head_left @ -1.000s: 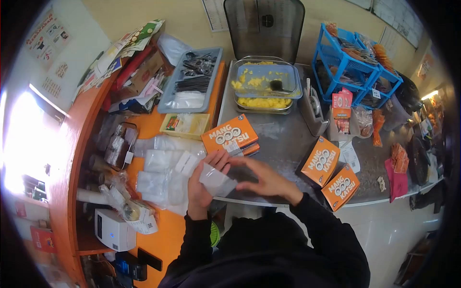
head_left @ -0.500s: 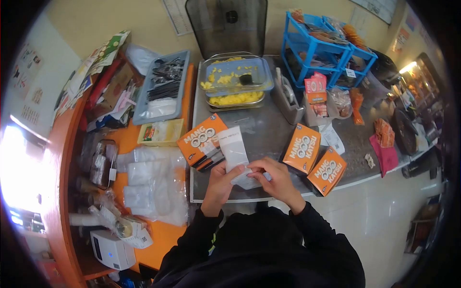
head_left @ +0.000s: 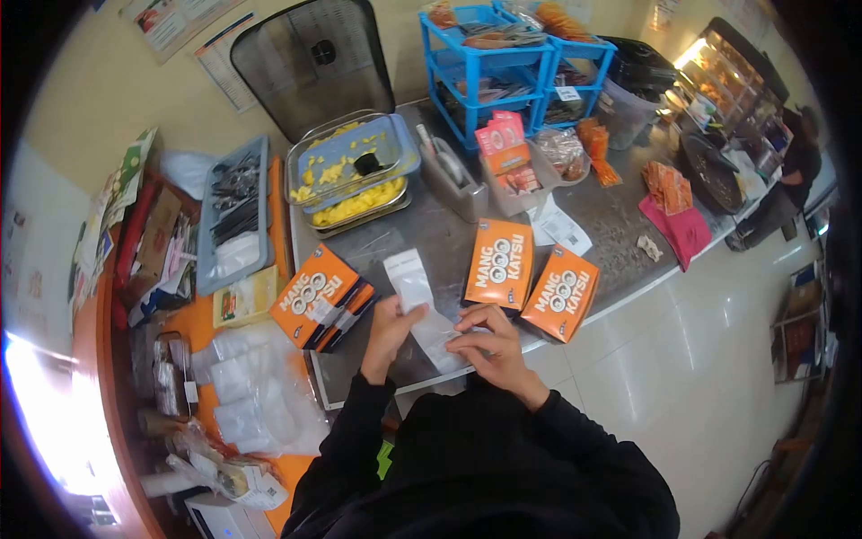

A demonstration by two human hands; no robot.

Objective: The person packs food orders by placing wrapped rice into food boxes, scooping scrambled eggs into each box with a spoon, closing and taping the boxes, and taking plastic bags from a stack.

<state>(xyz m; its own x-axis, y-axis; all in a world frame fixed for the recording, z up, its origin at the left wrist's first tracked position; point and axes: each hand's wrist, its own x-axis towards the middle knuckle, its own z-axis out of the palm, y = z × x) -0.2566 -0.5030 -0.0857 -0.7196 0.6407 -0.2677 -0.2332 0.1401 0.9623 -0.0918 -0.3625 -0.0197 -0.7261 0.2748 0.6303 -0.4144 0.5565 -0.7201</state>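
A long white paper slip, like a receipt point(head_left: 411, 280), hangs between my hands over the front of the metal counter. My left hand point(head_left: 390, 334) is closed on its left edge, thumb lying on top. At the slip's lower right side is my right hand point(head_left: 494, 346), its fingers bent and apart; whether a fingertip touches the paper I cannot tell. Orange printed boxes point(head_left: 310, 292) sit left of the slip, with another pale strip across them. Two more orange boxes, one upright point(head_left: 496, 256) and one tilted point(head_left: 561, 292), stand beyond my right hand.
Glass containers of yellow food point(head_left: 359, 199) stand at the back of the counter point(head_left: 620, 260). A blue rack point(head_left: 489, 81), a grey dispenser point(head_left: 453, 184) and a packet bin point(head_left: 516, 184) are further right. Clear plastic bags point(head_left: 256, 386) and a cutlery tray point(head_left: 233, 211) lie left. Another person point(head_left: 799, 171) stands far right.
The view has turned to the right. My right hand's fingers have loosened from a pinch on the slip and spread apart. My left hand still holds the slip.
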